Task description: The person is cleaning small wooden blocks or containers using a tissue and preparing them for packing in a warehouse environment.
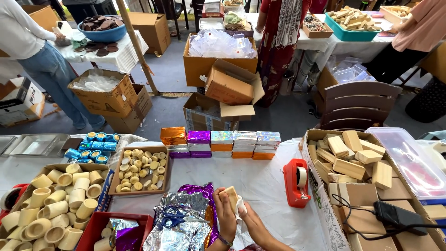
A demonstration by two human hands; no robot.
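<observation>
My left hand (226,218) covers the lower half of the pale rectangular soap bar (231,195); both forearms run off the bottom edge. I can't make out the small dark cabled device (399,216) on the right

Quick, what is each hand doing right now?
Left hand: closed around a pale wooden block.
Right hand: fingers curled against a white wrap beside the block; grip cannot be told.

foil-wrapped boxes (220,144) — stacked mid-table | cardboard cartons (230,86) — floor beyond
</observation>
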